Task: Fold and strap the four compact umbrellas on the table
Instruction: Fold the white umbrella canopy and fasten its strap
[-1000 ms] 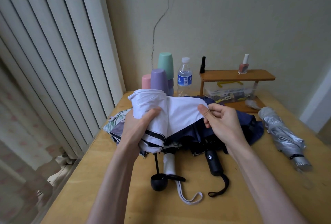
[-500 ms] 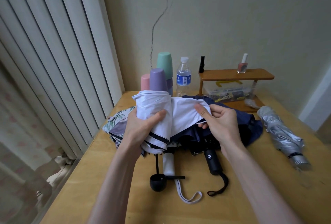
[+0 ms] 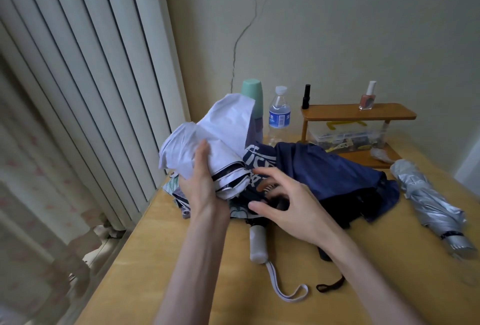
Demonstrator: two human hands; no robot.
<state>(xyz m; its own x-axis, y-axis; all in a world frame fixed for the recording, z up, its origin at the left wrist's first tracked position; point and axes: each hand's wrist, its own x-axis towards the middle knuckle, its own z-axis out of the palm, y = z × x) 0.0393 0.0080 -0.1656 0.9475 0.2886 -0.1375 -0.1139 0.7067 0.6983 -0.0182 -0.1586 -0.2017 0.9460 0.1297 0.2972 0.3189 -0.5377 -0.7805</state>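
Observation:
My left hand (image 3: 201,184) grips the bunched white canopy of the white umbrella (image 3: 220,137), raised above the table and tilted to the left. My right hand (image 3: 288,205) hovers just right of it with fingers spread and loosely curved, holding nothing. Under my hands lie a navy umbrella (image 3: 332,171), unfolded, and a floral one (image 3: 179,192), mostly hidden. A white handle (image 3: 257,244) with a white wrist loop and a black strap (image 3: 331,283) lie near the front. A silver umbrella (image 3: 428,202), rolled, lies at the right.
Vertical blinds (image 3: 78,91) run along the table's left edge. At the back stand a green cup (image 3: 252,96), a water bottle (image 3: 279,114), and a small wooden shelf (image 3: 358,113) with nail polish bottles and a clear box beneath. Bare wooden table (image 3: 168,272) lies in front.
My right hand has let go of the white fabric and dropped toward the navy umbrella. My left hand has swung the white canopy up and to the left.

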